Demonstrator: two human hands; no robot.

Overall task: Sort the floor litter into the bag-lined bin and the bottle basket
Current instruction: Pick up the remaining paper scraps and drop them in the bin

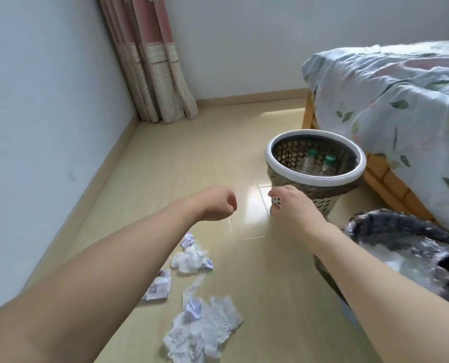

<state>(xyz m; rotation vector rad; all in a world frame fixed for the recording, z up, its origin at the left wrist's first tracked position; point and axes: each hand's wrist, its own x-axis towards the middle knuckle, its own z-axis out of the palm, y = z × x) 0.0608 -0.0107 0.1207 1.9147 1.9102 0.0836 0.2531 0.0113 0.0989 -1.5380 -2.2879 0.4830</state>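
Fingers of the left hand (218, 203) curl on nothing; right hand (291, 205) fingers unclear beside the basket (315, 179). Risk: paper scraps (192, 258) mis-sorted among bottles (320, 163)

free: bare floor (192, 158) ahead-left of hands | blocked: basket (315, 176) ahead-right, bin (401, 231) right, paper litter (192, 258) below
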